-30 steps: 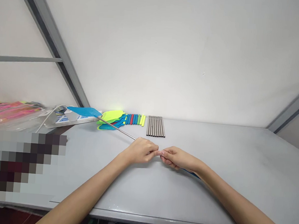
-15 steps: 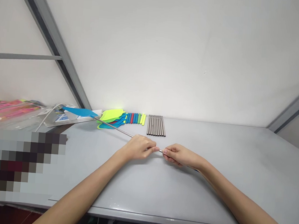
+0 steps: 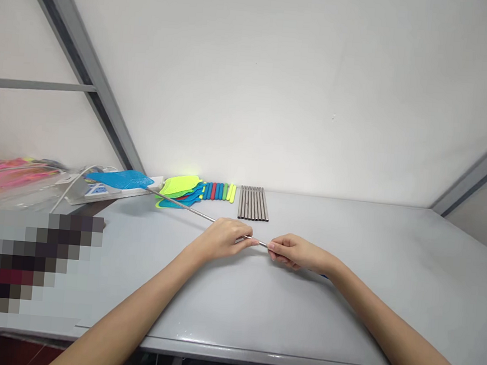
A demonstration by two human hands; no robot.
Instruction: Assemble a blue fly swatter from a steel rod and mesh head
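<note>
Both my hands hold a fly swatter with a thin metal rod above the grey table. Its blue leaf-shaped head [image 3: 123, 179] points to the far left. My left hand [image 3: 227, 239] is closed around the rod [image 3: 186, 206], thumb stretched along it. Just to the right, my right hand [image 3: 295, 251] pinches the rod between thumb and fingers. A short stretch of bare metal shows between the two hands. Under my right wrist a bit of blue handle [image 3: 324, 276] sticks out; most of it is hidden.
Behind my hands lie a row of metal tubes [image 3: 253, 204], several coloured handles [image 3: 219, 192] and a pile of yellow, green and blue swatter heads [image 3: 181, 186]. A white power strip [image 3: 103, 191] and a plastic bag of pink items [image 3: 16, 178] are at the left.
The blue head has turned, and more of its flat face shows. My right hand has moved slightly right along with a little more bare rod between the hands.
</note>
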